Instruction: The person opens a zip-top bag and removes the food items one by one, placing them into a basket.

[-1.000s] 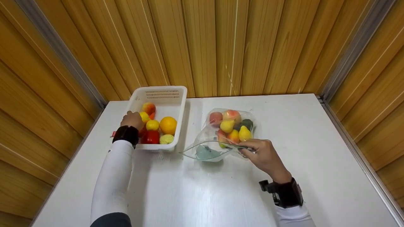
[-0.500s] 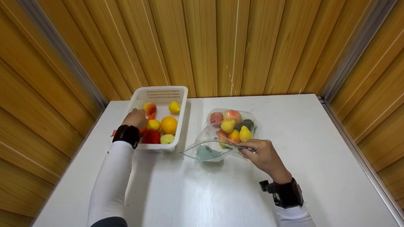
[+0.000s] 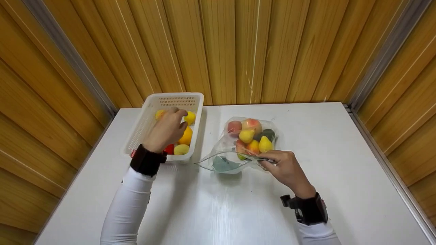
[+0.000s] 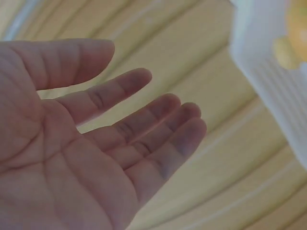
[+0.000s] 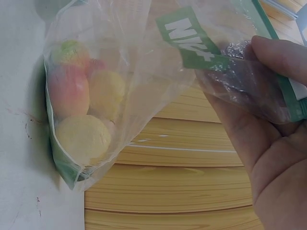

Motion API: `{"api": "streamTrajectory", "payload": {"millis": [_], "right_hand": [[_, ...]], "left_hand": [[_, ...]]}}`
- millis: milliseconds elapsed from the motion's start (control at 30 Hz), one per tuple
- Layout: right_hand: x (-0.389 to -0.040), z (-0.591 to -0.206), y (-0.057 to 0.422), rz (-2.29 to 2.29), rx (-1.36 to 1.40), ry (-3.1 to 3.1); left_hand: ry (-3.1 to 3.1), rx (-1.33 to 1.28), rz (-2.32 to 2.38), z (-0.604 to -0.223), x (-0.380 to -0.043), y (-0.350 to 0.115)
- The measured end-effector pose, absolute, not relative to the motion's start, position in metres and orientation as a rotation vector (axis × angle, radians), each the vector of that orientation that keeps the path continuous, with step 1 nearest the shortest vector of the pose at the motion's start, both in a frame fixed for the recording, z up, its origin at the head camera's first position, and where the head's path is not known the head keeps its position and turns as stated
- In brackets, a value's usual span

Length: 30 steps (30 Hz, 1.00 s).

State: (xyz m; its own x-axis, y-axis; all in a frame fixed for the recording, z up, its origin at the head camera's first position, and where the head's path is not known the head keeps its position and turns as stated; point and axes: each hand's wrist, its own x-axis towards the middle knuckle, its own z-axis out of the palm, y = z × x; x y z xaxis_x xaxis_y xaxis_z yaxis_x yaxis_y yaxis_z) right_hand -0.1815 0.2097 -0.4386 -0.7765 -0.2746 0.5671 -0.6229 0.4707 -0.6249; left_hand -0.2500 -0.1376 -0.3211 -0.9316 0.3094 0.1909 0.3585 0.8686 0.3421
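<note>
My left hand [image 3: 167, 129] hovers over the white plastic basket [image 3: 201, 102], hiding part of its contents. In the left wrist view its palm [image 4: 72, 158] shows bare, fingers relaxed and nothing in them. Near its fingertips lies a yellow lemon [image 3: 190, 118]; an orange [image 3: 186, 136], a pale yellow-green fruit [image 3: 181, 149] and a red item [image 3: 169, 149] lie closer to the front. My right hand [image 3: 286, 170] pinches the top edge of a clear zip bag [image 3: 216, 149], whose mouth gapes to the left. Inside sit pears [image 3: 265, 144], peach-like fruit [image 3: 251, 126] and a dark green one [image 3: 268, 134].
Both things stand on a white table [image 3: 218, 211], the basket at the back left and the bag right of it. A wood-patterned panel wall [image 3: 218, 51] rises behind the table, with more panels on both sides.
A lemon near my left hand went to the basket's far right corner. The left hand then rose and moved right across the basket. My right hand and the bag stayed in place.
</note>
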Motion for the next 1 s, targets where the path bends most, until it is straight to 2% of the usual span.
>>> {"api": "streamTrajectory", "payload": {"millis": [233,433,600,767,1000], "right_hand": [[-0.181,-0.439,0.209,1.221,0.730,-2.347],[-0.181,-0.439,0.209,1.228,0.719,-2.346],[-0.181,-0.439,0.210,1.212,0.716,-2.338],[-0.182,-0.440,0.210,1.184,0.724,-2.319],[-0.183,-0.440,0.209,1.204,0.724,-2.337]], "left_hand": [[-2.703,-0.734,-0.686,-0.325,-0.210,-0.108],[-2.713,-0.770,-0.803,-0.342,-0.185,-0.085],[-2.711,-0.944,-0.920,-0.358,-0.170,-0.064],[-2.729,-1.072,-0.835,-0.382,-0.171,-0.044],[-2.786,-1.032,-0.621,-0.417,-0.194,-0.025]]}}
